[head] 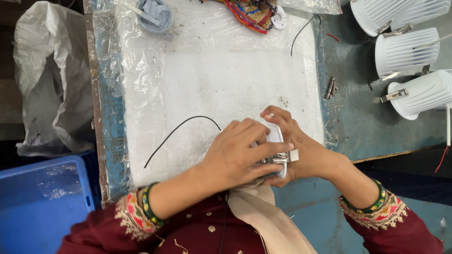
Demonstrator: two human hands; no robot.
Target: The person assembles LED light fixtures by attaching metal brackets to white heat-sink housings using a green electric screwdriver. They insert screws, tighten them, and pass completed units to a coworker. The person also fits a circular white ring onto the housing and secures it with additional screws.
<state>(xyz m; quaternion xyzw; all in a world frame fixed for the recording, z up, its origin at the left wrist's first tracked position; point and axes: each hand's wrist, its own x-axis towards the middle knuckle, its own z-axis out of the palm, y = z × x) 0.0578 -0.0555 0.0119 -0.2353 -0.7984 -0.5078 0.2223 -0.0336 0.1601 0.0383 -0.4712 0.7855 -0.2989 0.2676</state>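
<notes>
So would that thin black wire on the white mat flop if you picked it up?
Probably. The black wire is very thin and lies in a loose curve on the white mat, so it likely droops and weighs little. It probably won't roll.

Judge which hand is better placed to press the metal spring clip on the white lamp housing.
Probably the left hand: its fingers lie over the metal spring clip, while the right hand cradles the white lamp housing from behind.

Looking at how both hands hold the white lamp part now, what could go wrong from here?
The metal spring clip sits right under the left hand fingers; it might snap and pinch them. The thin black wire trailing across the white foam pad could snag. The right hand hides the white ribbed lamp housing, so its grip is uncertain.
</notes>
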